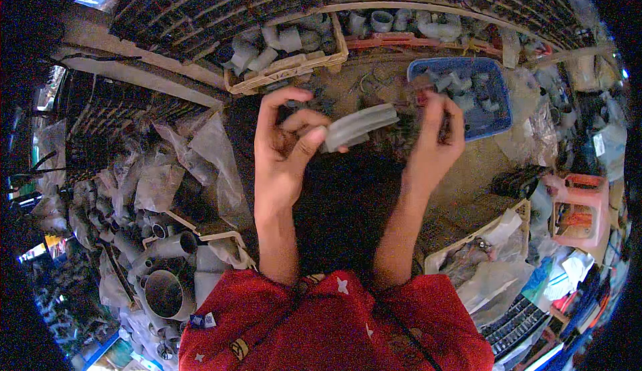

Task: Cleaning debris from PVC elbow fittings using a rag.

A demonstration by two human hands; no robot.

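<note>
A curved grey piece, apparently plastic, is gripped at its left end between the thumb and fingers of my left hand. Its free end points right and slightly up. My right hand is raised to the right of the piece, apart from it, with its fingertips pinched together. A small dark reddish thing shows at those fingertips; blur hides what it is. Behind that hand stands a blue plastic basin with several grey pipe fittings in it.
A beige crate of grey fittings stands at the far side, under slatted racks. Large grey pipe fittings and plastic bags crowd the left. On the right are another crate holding plastic bags and a pink plastic stool.
</note>
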